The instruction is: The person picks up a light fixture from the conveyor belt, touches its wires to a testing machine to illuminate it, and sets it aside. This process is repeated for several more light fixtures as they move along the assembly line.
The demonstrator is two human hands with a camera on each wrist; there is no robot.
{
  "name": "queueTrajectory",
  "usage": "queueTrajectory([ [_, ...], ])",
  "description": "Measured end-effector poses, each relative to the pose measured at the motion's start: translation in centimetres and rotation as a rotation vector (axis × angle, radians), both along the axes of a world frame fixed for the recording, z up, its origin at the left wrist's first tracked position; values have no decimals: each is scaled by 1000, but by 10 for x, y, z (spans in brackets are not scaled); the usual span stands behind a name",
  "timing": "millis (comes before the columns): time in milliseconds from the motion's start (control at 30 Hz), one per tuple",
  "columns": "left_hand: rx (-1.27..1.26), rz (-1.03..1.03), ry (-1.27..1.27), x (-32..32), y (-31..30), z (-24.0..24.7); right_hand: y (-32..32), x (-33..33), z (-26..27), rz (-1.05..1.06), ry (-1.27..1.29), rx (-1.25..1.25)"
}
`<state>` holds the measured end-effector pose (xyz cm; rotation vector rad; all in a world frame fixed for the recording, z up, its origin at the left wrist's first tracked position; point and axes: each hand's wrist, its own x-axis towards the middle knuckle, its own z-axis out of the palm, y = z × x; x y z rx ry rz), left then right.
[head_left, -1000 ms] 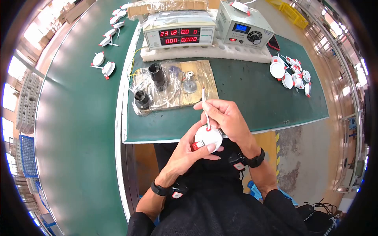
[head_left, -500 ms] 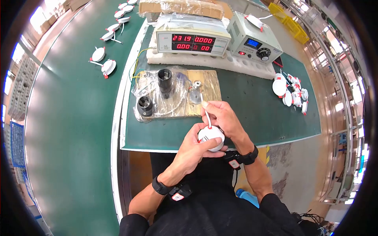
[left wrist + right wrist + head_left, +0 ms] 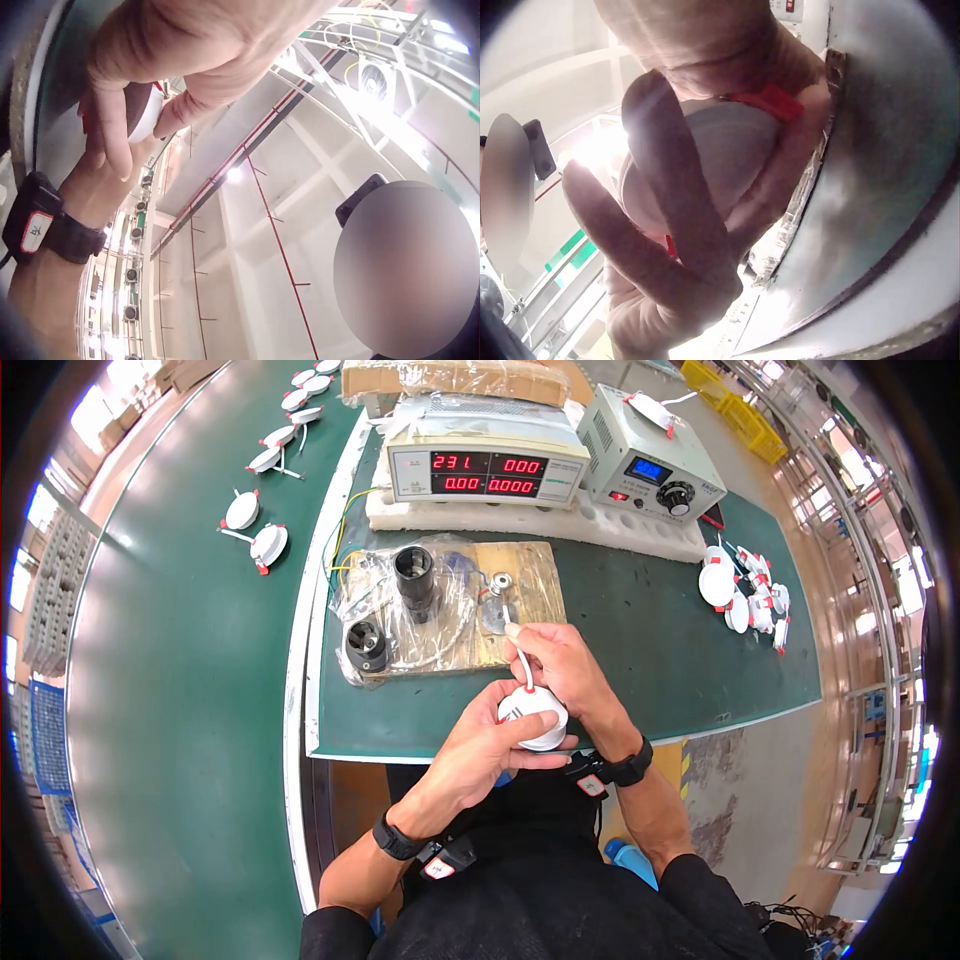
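Note:
A round white lamp (image 3: 533, 722) with red clips is held over the front table edge in the head view. My left hand (image 3: 490, 738) grips it, thumb across its face and fingers beneath. From its far side a white cable (image 3: 522, 665) rises, and my right hand (image 3: 562, 668) pinches that cable near its upper end. In the right wrist view the lamp's pale round side (image 3: 731, 150) shows behind curled fingers, with a red clip (image 3: 776, 103). The left wrist view shows only part of the lamp (image 3: 147, 120) between fingers.
Beyond the hands lies a wrapped wooden board (image 3: 530, 575) with black sockets (image 3: 413, 575) and a metal disc. Behind it stand a red-digit meter (image 3: 487, 470) and a grey regulator box (image 3: 655, 465). More white lamps lie right (image 3: 716, 583) and far left (image 3: 268, 545).
The right hand's fingers have shifted along the cable, closer to the lamp. The left thumb lies farther across the lamp, whose near red clip is now mostly covered. The head view has shifted.

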<state>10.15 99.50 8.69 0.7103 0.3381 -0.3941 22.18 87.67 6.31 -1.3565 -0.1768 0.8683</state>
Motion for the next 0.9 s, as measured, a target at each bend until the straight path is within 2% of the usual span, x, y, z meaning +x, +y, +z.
queueTrajectory([
  [233,-91,-6,-56,3,3,-5,3,5,-1,2,-92,-78],
  [300,-56,16,5,4,2,0,4,4,-4,-8,-113,-86],
  [400,-77,-9,-70,4,3,-8,4,4,-8,-9,-136,-91],
  [600,-29,-54,-44,6,6,-3,4,7,-10,15,-140,-80],
  [800,-39,-54,-36,7,8,0,5,16,-5,79,-174,-203],
  [900,-32,-65,-25,9,10,0,4,19,-4,105,-171,-164],
])
